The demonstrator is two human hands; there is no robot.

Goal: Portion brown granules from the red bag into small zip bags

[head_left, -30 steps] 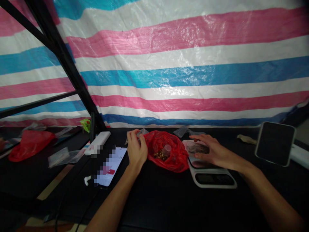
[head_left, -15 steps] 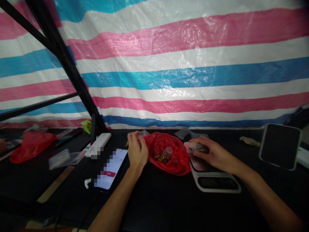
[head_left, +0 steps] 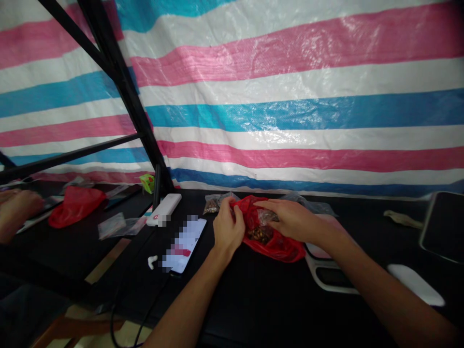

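A red plastic bag with brown bits inside lies open on the black table. My left hand is closed on the bag's left rim. My right hand reaches over the bag's mouth, its fingers pinched on a small clear packet of brown bits. Behind my right wrist sits a white kitchen scale, partly hidden by my forearm. Another small clear packet with brown contents lies just behind my left hand.
A phone with a lit screen, a white earbud and a white power bank lie left of my hand. Another person's hand, a second red bag and clear packets are at far left. A dark tablet stands at right.
My right hand left the scale and moved left over the red bag with a small packet. The view shifted, so everything sits further right. My left hand stays on the bag's rim.
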